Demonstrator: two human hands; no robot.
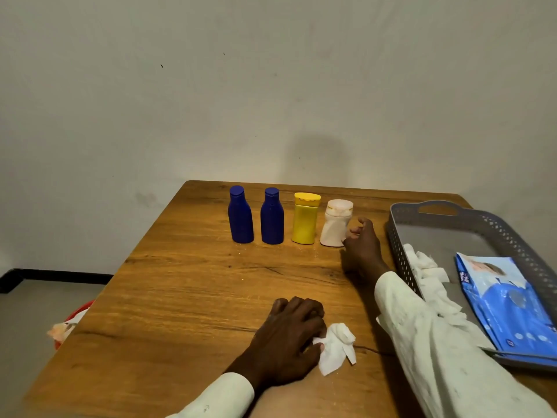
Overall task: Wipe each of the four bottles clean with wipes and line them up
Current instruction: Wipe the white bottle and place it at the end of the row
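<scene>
Head view: four bottles are seen standing upright in a row near the far edge of the wooden table [168,297]. From left to right, the row is made up of a first blue bottle [240,215], a second blue bottle [272,217], a yellow bottle [305,219] and a white bottle [335,224], each capped and set just apart from its neighbour.

The right hand [361,247] is held just beside the white bottle, at that end of the row; its fingers are loosely curled and nothing is gripped, and whether the bottle is touched cannot be told. The left hand [289,336] is laid on the table near the front edge, where a crumpled white wipe [337,346] is pinched at its corner, the rest of the wipe being spread on the wood.

A grey perforated tray [401,233] is placed along the right edge of the table. Used white wipes [428,276] are heaped against its near wall, and a blue wipes packet [509,300] is laid flat beside them. A red bin [75,315] with crumpled tissue is partly seen past the left edge of the table.
</scene>
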